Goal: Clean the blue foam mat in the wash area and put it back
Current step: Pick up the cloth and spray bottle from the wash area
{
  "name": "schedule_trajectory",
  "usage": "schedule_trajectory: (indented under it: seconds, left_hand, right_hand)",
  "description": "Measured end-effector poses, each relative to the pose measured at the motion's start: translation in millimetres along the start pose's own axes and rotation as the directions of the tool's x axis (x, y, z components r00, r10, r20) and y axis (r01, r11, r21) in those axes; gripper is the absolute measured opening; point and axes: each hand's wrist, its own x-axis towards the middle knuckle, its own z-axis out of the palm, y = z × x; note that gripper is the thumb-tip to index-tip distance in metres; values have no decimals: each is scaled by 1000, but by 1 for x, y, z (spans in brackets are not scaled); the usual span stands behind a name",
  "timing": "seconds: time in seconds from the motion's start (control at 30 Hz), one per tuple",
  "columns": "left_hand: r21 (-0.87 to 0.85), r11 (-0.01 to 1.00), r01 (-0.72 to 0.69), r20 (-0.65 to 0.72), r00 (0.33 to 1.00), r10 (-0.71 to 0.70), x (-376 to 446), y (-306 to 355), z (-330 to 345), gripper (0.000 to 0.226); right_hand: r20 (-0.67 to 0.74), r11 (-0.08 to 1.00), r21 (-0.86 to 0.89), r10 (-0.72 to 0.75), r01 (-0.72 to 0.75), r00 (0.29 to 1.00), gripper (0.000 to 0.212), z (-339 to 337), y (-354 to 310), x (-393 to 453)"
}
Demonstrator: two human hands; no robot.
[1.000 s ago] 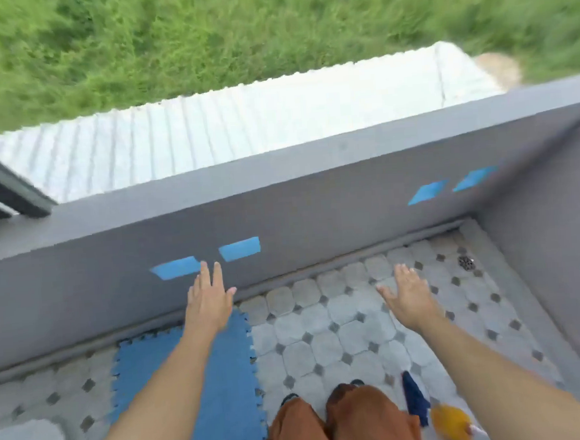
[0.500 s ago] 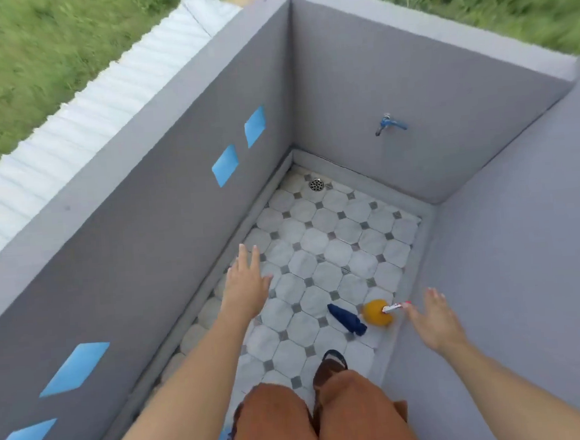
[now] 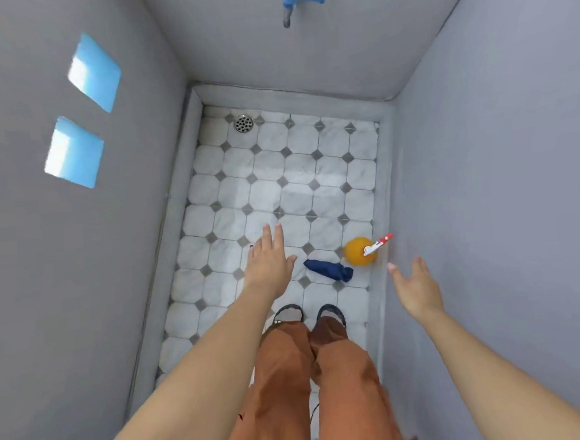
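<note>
The blue foam mat is out of view. My left hand [image 3: 268,261] is stretched out flat over the tiled floor, fingers apart, holding nothing. My right hand [image 3: 415,288] hangs open near the right grey wall, also holding nothing. A dark blue cloth [image 3: 330,269] lies crumpled on the tiles just right of my left hand. Beside the cloth stands an orange bottle [image 3: 359,252] with a white and red nozzle, close to the right curb.
Grey walls close in the narrow tiled wash area [image 3: 279,186] on three sides. A blue tap [image 3: 296,4] sticks out of the far wall. A round metal drain [image 3: 243,123] sits in the far left corner. My feet [image 3: 309,316] stand on the near tiles.
My view has swung right, from the left wall and blue mat toward the tap end. The mat has left the view. Both hands stay open.
</note>
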Motion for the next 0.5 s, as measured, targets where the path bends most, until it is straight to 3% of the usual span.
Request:
schedule_trajectory:
  seconds: [0.2,0.37,0.5]
  left_hand:
    - [107,988,-115,171,981,95,108,-10,151,63]
    - [131,968,-215,196,963,187,200,-11,281,63]
    - [140,941,-307,244,932,267,262,-2,358,64]
  right_hand:
    - [24,967,192,167,-169,986,77,117,50,117]
    - [-167,951,308,51,3,985,77,199,93,229]
    - [-345,914,378,-11,150,938,65,234,108,284]
